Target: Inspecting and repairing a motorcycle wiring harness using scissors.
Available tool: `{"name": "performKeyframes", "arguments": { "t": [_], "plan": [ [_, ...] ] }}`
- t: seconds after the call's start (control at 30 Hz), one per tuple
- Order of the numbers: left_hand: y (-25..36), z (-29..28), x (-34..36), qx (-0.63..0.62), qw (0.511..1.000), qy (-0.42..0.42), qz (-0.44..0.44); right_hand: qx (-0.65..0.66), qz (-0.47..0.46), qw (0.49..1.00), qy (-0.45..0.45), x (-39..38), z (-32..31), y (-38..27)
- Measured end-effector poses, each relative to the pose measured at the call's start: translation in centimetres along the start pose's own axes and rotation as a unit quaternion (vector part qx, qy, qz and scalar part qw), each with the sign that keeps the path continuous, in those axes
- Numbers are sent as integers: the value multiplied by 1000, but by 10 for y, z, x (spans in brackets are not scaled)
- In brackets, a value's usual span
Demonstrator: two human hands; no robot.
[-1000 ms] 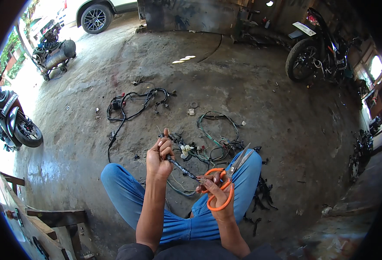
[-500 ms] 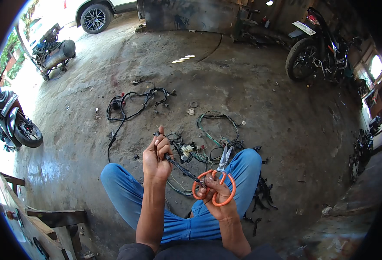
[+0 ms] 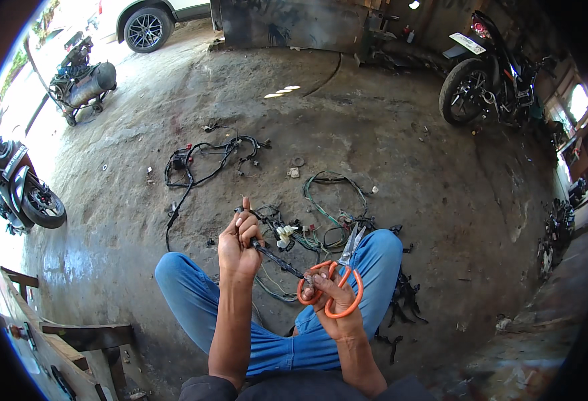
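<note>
My left hand [image 3: 239, 244] is closed around a black-wrapped wire bundle [image 3: 275, 259], which runs diagonally down to my right hand [image 3: 334, 304]. That hand holds orange-handled scissors [image 3: 348, 252], blades pointing upward, while its thumb and fingers pinch near the bundle's end. Between and beyond my bent knees lies a tangle of wires with white connectors [image 3: 285, 234], alongside a loop of green wires [image 3: 334, 180]. Farther off on the floor is a black wiring harness [image 3: 214, 160]. Dark scraps [image 3: 404, 304] lie beside my right leg.
I sit on a concrete floor [image 3: 441, 187]. A scooter [image 3: 23, 190] and a compressor [image 3: 87, 87] stand on the left, a motorcycle [image 3: 481, 90] at back right, and a white car [image 3: 147, 23] at the back. A wooden frame [image 3: 73, 334] is close at lower left.
My left hand has shifted slightly leftward. The scissors have turned more upright, their blades swinging leftward and lower than a second ago; both hands still hold their items.
</note>
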State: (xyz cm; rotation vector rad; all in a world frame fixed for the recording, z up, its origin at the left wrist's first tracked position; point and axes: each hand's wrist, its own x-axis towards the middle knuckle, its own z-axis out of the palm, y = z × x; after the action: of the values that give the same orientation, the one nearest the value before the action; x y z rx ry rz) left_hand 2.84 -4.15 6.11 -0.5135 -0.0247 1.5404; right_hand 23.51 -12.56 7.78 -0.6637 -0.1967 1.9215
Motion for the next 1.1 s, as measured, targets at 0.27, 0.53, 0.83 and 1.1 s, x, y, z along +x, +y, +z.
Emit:
{"name": "performKeyframes", "arguments": {
  "t": [0.27,0.53,0.83,1.1],
  "plan": [
    [6,-4,3,0,1000,0,-15,-67,-43,997,-5,-2,3,1],
    [-8,0,4,101,995,11,8,-95,-54,994,-4,-1,7,4],
    [-42,-7,-44,459,888,-14,-34,-123,-166,977,57,10,4,15],
    [-33,-9,-44,524,848,-73,-11,-314,-113,942,34,3,-16,2]
  ]
}}
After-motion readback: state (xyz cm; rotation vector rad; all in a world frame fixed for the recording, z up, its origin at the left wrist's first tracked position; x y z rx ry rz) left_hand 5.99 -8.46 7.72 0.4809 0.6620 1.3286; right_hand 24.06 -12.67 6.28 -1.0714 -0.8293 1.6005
